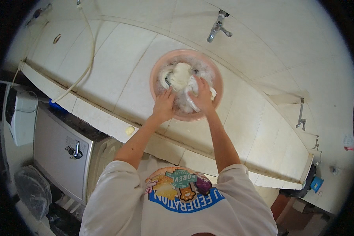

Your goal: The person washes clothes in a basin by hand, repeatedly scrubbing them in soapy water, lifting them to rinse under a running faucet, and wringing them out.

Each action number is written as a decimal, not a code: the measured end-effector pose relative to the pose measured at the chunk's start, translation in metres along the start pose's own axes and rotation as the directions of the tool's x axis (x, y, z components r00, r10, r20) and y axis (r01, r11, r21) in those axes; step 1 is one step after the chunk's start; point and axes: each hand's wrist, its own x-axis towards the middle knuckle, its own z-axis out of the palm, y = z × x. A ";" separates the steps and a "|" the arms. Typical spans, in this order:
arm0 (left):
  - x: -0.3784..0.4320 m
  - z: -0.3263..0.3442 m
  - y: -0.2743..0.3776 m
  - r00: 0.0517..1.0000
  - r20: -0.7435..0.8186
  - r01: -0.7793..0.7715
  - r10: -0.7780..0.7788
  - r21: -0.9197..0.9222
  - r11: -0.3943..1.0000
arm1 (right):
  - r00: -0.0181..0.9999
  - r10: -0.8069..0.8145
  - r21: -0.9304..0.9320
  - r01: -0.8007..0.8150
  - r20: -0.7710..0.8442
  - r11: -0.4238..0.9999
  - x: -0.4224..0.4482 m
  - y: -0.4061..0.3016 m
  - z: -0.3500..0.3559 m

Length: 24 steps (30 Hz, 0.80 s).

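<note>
A round pink plastic basin (219, 85) holds foamy water and wet cloth. The pale cream cloth (180, 76) bunches up above the suds, with a dark strip showing along its left side. My right hand (201, 96) is in the basin, its thumb and fingers around a white part of the wet cloth (191, 88). At the near left of the basin is my left hand (164, 103), fingertips down at the cloth's lower edge. Foam and the hand itself hide whether those fingers grip any of it.
The basin stands on a tiled trough counter (129, 67) with a raised front ledge (194, 160). A yellowish lump (130, 130) lies on that ledge. Above the basin, a metal tap (217, 28) juts from the wall. A pale hose (91, 56) drapes across at left, near a metallic appliance (62, 147).
</note>
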 end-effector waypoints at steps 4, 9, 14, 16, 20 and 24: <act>0.003 0.001 0.001 0.993 0.118 0.010 -0.016 0.052 0.999 | 0.978 -0.072 -0.420 0.149 0.194 0.895 0.007 -0.014 0.048; -0.003 -0.003 0.004 0.995 0.091 0.033 -0.038 0.056 0.998 | 0.851 0.187 -0.566 0.148 0.491 0.811 0.076 0.002 0.065; -0.008 -0.005 0.014 0.999 0.026 0.027 -0.028 0.010 1.000 | 0.906 0.419 -0.227 -0.396 0.059 0.890 0.093 0.020 0.075; -0.008 -0.006 0.017 0.999 -0.003 0.038 -0.038 -0.062 0.997 | 0.881 0.449 0.061 -0.462 0.150 0.885 0.080 0.025 0.073; -0.006 -0.008 0.015 0.992 0.029 0.129 -0.127 -0.102 0.986 | 0.711 0.200 0.527 -0.653 0.674 0.544 0.061 0.032 0.021; -0.006 -0.006 0.010 0.998 -0.024 0.050 -0.053 -0.109 0.993 | 0.778 0.439 0.850 -0.523 0.449 0.056 0.033 0.006 -0.036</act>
